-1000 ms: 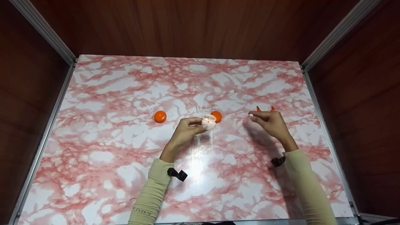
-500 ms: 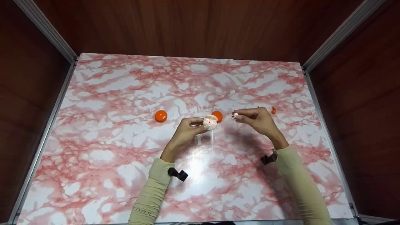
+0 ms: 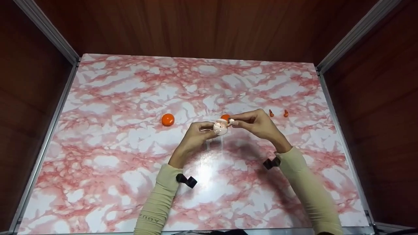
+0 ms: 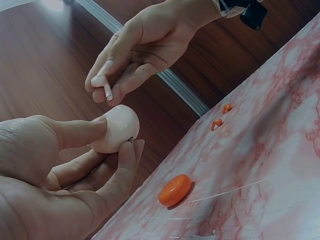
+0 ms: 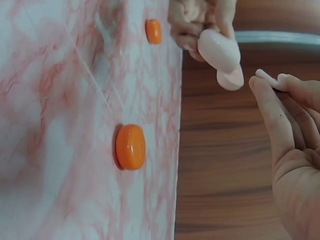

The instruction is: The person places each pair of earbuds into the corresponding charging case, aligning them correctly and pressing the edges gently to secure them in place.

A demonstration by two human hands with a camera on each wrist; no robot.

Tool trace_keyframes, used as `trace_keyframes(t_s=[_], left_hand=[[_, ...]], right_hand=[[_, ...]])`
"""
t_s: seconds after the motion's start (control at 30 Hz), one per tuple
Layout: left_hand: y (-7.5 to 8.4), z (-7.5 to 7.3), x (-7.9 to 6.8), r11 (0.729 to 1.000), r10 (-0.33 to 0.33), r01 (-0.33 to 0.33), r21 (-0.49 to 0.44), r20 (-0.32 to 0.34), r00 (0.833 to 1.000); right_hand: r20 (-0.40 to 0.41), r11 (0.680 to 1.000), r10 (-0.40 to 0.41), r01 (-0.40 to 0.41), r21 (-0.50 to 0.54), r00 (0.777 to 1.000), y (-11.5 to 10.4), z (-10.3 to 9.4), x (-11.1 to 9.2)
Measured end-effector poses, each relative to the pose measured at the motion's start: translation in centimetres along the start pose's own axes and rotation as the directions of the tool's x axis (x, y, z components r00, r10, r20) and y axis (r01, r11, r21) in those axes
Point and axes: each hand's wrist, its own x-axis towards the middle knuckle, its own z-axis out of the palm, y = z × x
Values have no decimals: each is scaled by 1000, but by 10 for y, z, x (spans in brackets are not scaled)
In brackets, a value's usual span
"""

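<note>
My left hand [image 3: 194,135] holds a pale pink earbud case [image 3: 221,130] above the table, between thumb and fingers. Its lid stands raised, as the right wrist view also shows with the case's lid part [image 5: 230,79] tipped away from the body. Just right of it, my right hand [image 3: 259,125] pinches a pale earbud [image 5: 270,80] between thumb and fingertips, its stem pointing out toward the case. A small gap separates earbud and case in both wrist views. The inside of the case is too small to make out.
Behind the case lies a round orange case [image 3: 225,116], partly hidden. Another orange case [image 3: 168,119] lies to the left. Two orange earbuds, a left one [image 3: 271,113] and a right one [image 3: 286,113], lie beyond my right hand. Dark wood panels surround the marbled table [image 3: 107,182].
My right hand has moved left with the pale earbud, from near the orange earbuds to beside the case. Both orange earbuds are now uncovered. My left hand has barely moved.
</note>
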Motion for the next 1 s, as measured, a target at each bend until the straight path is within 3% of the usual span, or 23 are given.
trace_keyframes(t_s=[0.17, 0.47, 1.0], left_hand=[[0, 0, 1, 1000, 9, -9, -3, 11, 1000], [0, -1, 1, 999, 33, -33, -13, 21, 999], [-2, 0, 2, 998, 13, -13, -58, 10, 1000]], right_hand=[[11, 997, 15, -14, -72, 1000, -2, 5, 4], [62, 999, 24, -21, -45, 998, -3, 12, 10], [55, 981, -11, 22, -191, 998, -2, 17, 13]])
